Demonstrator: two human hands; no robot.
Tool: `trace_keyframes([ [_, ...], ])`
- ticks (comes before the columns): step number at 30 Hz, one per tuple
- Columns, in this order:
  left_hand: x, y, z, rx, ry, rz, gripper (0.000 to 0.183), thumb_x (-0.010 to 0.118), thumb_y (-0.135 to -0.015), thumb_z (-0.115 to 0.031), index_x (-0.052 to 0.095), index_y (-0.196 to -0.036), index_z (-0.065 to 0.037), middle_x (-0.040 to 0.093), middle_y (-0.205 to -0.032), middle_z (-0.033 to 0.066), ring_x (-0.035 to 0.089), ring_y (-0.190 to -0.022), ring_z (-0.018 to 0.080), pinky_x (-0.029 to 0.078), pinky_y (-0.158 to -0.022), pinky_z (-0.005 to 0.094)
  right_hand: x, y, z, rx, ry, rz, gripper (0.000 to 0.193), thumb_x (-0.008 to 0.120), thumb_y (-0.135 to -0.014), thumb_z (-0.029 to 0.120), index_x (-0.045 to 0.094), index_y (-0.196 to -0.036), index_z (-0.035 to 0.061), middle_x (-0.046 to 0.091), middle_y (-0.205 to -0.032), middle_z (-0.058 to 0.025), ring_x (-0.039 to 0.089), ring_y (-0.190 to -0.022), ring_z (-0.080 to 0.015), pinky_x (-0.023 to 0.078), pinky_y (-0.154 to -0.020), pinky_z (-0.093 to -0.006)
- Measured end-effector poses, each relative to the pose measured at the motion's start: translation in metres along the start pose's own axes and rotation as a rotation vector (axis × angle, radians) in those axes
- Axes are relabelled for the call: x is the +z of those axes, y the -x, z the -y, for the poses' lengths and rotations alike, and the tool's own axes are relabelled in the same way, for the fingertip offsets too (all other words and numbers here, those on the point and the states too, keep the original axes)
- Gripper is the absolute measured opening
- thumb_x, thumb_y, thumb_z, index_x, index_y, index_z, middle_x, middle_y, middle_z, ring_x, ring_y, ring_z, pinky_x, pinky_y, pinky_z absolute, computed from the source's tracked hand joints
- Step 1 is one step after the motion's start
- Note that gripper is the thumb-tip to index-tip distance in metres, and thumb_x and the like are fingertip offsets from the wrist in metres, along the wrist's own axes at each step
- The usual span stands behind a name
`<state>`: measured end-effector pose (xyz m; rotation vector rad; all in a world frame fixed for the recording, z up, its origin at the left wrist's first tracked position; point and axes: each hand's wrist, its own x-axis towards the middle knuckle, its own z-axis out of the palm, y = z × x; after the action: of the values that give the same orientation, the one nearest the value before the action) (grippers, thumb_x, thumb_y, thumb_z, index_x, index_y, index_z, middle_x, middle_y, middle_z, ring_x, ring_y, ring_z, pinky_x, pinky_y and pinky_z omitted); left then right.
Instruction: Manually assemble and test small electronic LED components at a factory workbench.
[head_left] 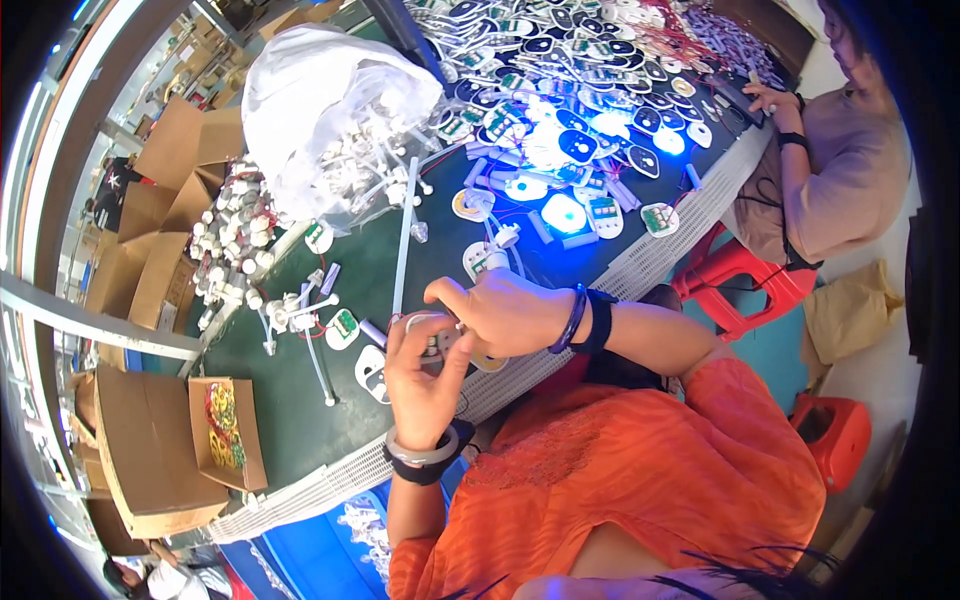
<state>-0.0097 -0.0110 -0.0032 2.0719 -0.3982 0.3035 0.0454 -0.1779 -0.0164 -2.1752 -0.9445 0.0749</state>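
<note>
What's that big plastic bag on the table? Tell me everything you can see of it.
The bag is large, whitish and see-through in places, seemingly of thin plastic. It lies bulging and crumpled on the green tabletop, with small white parts showing at its lower right side. A heap of white-capped pieces lies along its left; whether they touch is unclear. The left hand and right hand are both clear of it.

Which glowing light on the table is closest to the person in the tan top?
The round, white, blue-tinged glowing light farthest right of all; the other glowing lights lie farther left, away from the person in the tan top.
</note>
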Motion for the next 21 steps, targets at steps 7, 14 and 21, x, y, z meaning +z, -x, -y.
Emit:
trace_keyframes([
  [7,0.002,0.009,0.005,-0.185,0.271,-0.015,0.01,0.066,-0.088,-0.007,0.064,-0.096,0.0,0.058,-0.099,0.0089,0.059,-0.077,0.0138,0.049,-0.062,0.025,0.003,0.004,0.0,-0.083,0.011,-0.095,0.048,0.064,-0.077,0.01,0.038,-0.116,0.0047,0.059,-0.063,-0.0153,0.062,-0.061,-0.0397,0.046,-0.052,-0.0472],
  [14,0.004,0.009,0.0,-0.039,0.02,0.043,0.015,0.07,-0.085,-0.007,0.066,-0.099,-0.001,0.059,-0.103,0.0075,0.059,-0.088,0.0158,0.05,-0.071,0.0256,0.006,0.011,0.001,-0.147,-0.065,-0.101,0.058,0.062,-0.078,0.007,0.033,-0.128,0.0025,0.06,-0.064,-0.0166,0.061,-0.061,-0.0397,0.046,-0.052,-0.0475],
  [21,0.014,0.008,-0.009,-0.116,-0.116,-0.025,0.019,0.073,-0.076,-0.003,0.067,-0.094,-0.002,0.061,-0.093,0.0096,0.058,-0.081,0.0225,0.046,-0.075,0.0315,0.001,0.008,0.004,-0.036,-0.108,0.104,0.085,0.061,-0.076,0.01,0.013,-0.145,-0.0018,0.063,-0.07,-0.0174,0.062,-0.061,-0.0377,0.047,-0.053,-0.0476],
])
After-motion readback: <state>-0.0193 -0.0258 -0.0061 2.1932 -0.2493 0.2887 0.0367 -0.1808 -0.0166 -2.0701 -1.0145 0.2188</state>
